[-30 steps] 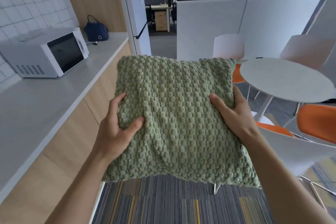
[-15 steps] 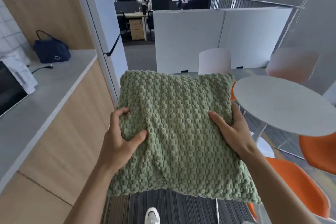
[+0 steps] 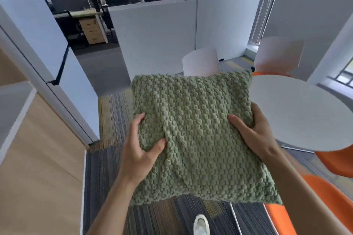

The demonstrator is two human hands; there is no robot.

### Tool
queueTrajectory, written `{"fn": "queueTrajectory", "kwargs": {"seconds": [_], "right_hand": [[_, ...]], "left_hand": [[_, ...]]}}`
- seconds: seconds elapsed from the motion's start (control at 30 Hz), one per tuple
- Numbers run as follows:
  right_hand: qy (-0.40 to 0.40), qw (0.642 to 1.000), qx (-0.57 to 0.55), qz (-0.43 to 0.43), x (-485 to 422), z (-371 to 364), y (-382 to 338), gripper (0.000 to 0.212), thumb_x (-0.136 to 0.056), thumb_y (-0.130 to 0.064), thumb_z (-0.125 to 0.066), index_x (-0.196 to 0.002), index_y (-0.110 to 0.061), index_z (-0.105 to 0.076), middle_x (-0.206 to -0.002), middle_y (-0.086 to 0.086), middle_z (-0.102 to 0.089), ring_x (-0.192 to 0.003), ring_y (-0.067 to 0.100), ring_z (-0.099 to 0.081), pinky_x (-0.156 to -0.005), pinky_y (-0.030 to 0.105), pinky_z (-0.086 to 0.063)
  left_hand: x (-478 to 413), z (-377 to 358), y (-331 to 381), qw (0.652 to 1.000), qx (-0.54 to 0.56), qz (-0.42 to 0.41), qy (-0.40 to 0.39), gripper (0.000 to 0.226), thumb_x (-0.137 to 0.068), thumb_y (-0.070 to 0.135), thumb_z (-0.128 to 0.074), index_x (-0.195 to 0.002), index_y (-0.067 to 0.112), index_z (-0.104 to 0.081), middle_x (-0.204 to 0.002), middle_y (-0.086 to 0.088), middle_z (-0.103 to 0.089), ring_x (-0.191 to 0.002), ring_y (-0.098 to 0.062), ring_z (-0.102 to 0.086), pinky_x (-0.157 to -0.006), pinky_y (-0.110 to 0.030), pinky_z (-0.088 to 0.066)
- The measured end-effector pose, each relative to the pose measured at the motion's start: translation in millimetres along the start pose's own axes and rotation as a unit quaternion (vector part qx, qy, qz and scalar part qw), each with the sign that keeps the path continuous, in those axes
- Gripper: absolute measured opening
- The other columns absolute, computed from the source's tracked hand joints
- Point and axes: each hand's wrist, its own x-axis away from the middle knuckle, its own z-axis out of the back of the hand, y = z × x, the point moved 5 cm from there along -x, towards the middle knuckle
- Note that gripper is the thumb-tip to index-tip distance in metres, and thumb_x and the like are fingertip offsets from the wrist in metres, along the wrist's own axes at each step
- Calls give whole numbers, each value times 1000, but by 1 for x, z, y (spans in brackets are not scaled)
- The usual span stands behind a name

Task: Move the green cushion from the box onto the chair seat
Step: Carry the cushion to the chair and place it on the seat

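Green bobble-knit square cushion (image 3: 198, 139) sits clamped between your left hand (image 3: 140, 150) and right hand (image 3: 256, 131), held in the air beside a round white table (image 3: 301, 114), above an orange moulded chair seat (image 3: 313, 208).

A sage-green cushion (image 3: 196, 139) with a raised bobble pattern is being shown at centre frame. Striped grey, yellow and brown carpet (image 3: 114, 120) is being displayed beneath it. An orange chair seat (image 3: 328, 206) is being shown at lower right, a white round table (image 3: 305, 116) at right, and light wood panelling (image 3: 38, 168) at lower left.
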Motion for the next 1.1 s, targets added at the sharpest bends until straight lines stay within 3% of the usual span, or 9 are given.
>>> {"fn": "queueTrajectory", "kwargs": {"seconds": [0.1, 0.17, 0.27, 0.43, 0.57, 0.8, 0.87, 0.97, 1.1], "right_hand": [[8, 1000, -6, 0, -63, -12, 8, 46, -86, -42, -73, -126, -36, -52, -111, -19, -64, -102, 4, -63, -101, 42, -50], [14, 1000, -4, 4, -110, -19, 15, 47, -86, -41, -73, -128, -34, -54, -115, -12, -67, -106, 12, -65, -102, 42, -50], [15, 1000, -7, 14, -177, -27, 28, 62, -85, -41, -73, -142, -29, -50, -123, -7, -66, -111, 13, -64, -101, 37, -50], [3, 1000, 0, 13, -306, -38, 47, 63, -85, -38, -74, -142, -28, -50, -112, -27, -61, -106, -12, -56, -96, 26, -46], [-3, 1000, 12, 2, -386, -42, 62, 62, -84, -39, -74, -141, -30, -50, -118, -10, -66, -105, 6, -64, -93, 25, -46], [-11, 999, 28, -37, -517, -60, 98, 67, -81, -43, -76, -141, -27, -50, -120, -5, -67, -103, -6, -59, -81, 14, -45], [-7, 998, 45, -44, -553, -68, 112, 74, -75, -51, -73, -140, -27, -50, -123, -2, -67, -104, 2, -63, -82, 15, -46], [-1, 996, 71, -57, -606, -79, 133, 83, -67, -63, -68, -140, -28, -49, -123, -4, -66, -109, 15, -64, -94, 32, -50], [5, 993, 80, -82, -666, -87, 167, 68, -73, -53, -71, -135, -37, -50, -114, -23, -62, -109, 15, -62, -100, 36, -47]], "left_hand": [[-65, -17, -21, 1000, -5, -2, -6, 85, -70, 54, -74, -144, 39, -34, -145, 9, -50, -130, -16, -54, -104, -53, -47], [-109, -33, -35, 1000, -9, -1, -6, 86, -70, 56, -74, -144, 42, -33, -148, 5, -49, -130, -19, -55, -103, -54, -48], [-168, -58, -55, 1000, -6, 9, -8, 86, -70, 56, -75, -144, 44, -32, -147, 6, -49, -129, -18, -55, -102, -52, -50], [-281, -107, -95, 1000, 0, 31, 2, 89, -69, 63, -74, -145, 47, -31, -154, 7, -43, -140, -20, -45, -109, -57, -40], [-351, -140, -117, 999, 4, 44, -6, 91, -69, 63, -74, -146, 48, -28, -153, 9, -42, -140, -21, -44, -110, -58, -39], [-471, -196, -164, 998, 12, 66, -18, 91, -72, 61, -73, -148, 45, -26, -155, 15, -38, -143, -12, -40, -112, -55, -37], [-504, -213, -185, 997, 11, 72, -23, 91, -72, 62, -73, -148, 47, -25, -157, 11, -36, -144, -15, -38, -112, -57, -36], [-552, -238, -217, 996, 25, 83, -33, 91, -71, 64, -73, -147, 48, -26, -157, 6, -39, -143, -18, -41, -112, -56, -37], [-595, -272, -252, 993, 16, 104, -48, 88, -74, 53, -77, -146, 46, -27, -154, 8, -42, -140, -14, -44, -114, -51, -37]]}}
